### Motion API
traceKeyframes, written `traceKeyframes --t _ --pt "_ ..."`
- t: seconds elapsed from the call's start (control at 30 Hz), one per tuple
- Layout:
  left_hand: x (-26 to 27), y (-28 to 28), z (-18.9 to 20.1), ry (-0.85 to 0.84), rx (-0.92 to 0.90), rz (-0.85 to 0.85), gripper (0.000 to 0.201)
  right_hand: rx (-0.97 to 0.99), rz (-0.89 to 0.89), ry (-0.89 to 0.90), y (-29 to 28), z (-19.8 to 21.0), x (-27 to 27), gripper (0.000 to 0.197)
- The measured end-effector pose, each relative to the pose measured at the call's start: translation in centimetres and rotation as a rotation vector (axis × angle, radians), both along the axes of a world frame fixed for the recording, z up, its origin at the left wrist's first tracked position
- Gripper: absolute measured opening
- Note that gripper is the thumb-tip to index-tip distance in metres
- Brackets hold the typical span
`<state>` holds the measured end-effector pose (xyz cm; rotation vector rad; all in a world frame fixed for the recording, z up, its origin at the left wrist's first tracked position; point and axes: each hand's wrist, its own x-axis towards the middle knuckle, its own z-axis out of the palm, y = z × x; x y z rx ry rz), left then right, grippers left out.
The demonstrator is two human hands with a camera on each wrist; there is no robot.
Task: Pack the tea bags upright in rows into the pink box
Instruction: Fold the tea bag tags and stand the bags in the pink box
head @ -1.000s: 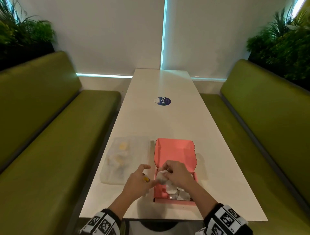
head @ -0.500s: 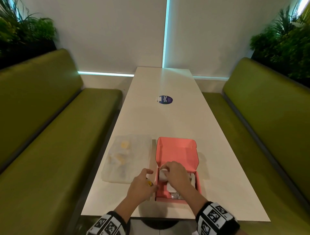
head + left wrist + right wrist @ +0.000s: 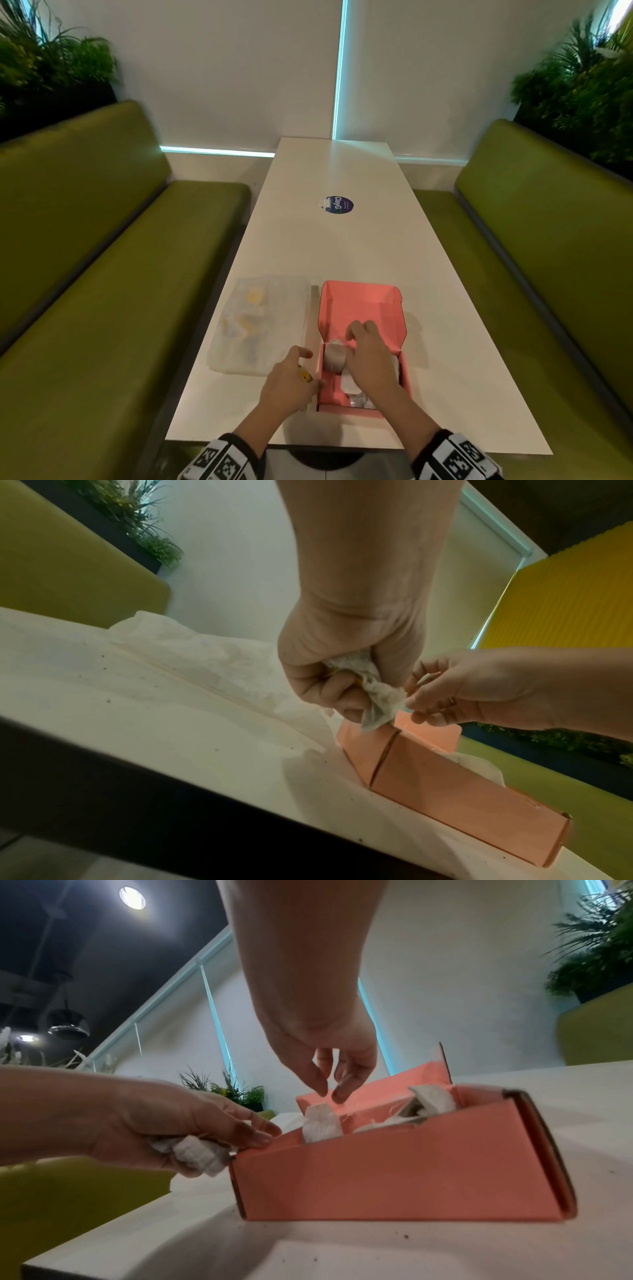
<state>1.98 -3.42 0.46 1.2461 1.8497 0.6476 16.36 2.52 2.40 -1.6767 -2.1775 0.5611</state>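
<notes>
The pink box (image 3: 406, 373) sits open near the table's front edge, its lid (image 3: 359, 305) tilted back. Several white tea bags lie inside it, and one tea bag (image 3: 334, 356) (image 3: 322, 1123) stands upright at the back left. My right hand (image 3: 359, 337) (image 3: 330, 1096) hovers just above that bag with relaxed fingers, holding nothing. My left hand (image 3: 301, 370) (image 3: 346, 693) sits against the box's left wall and grips a crumpled bunch of tea bags (image 3: 371, 688) (image 3: 195, 1153) with a yellow tag (image 3: 306, 377).
A clear plastic bag (image 3: 260, 325) with more tea bags lies left of the box. The white table (image 3: 342, 246) carries a round blue sticker (image 3: 339, 204) further back. Green benches flank both sides, with plants behind them.
My right hand carried a tea bag down into the box's back left corner and let it go. My left hand stayed beside the box with its bunch.
</notes>
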Motion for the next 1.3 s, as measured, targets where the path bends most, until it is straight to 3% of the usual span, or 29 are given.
traceKeyframes --t 0.13,0.33,0.53,0.6,0.73,0.87,1.13,1.23,1.3 --pt "0.0 0.1 -0.2 -0.001 -0.001 -0.009 0.04 -0.027 0.207 -0.319 -1.2 -0.1 -0.4 0.025" --pt "0.0 0.0 -0.2 0.033 0.001 -0.03 0.028 -0.088 0.252 -0.371 -0.7 -0.8 -1.2 0.038" --pt "0.0 0.0 -0.1 0.03 -0.003 -0.018 0.031 -0.155 0.272 -0.214 0.2 -0.5 -0.1 0.037" --pt "0.0 -0.1 0.0 0.047 -0.005 -0.02 0.03 -0.091 0.225 -0.265 0.0 -0.4 0.7 0.031" --pt "0.1 -0.1 0.2 0.053 -0.021 -0.017 0.028 -0.074 0.207 -0.448 -1.1 -0.5 2.0 0.043" --pt "0.1 -0.2 0.4 0.091 -0.021 -0.029 0.032 -0.018 0.214 -0.533 -1.6 -0.8 2.3 0.033" --pt "0.0 -0.2 0.7 0.159 0.027 -0.058 0.029 0.069 0.166 -0.382 -0.9 1.2 3.2 0.026" --pt "0.1 0.0 1.1 0.133 0.118 -0.014 0.014 0.074 0.089 -0.223 -0.1 2.8 3.9 0.019" --pt "0.2 0.2 1.4 0.124 0.226 0.003 0.023 -0.023 0.108 -0.067 0.2 3.6 4.4 0.013"
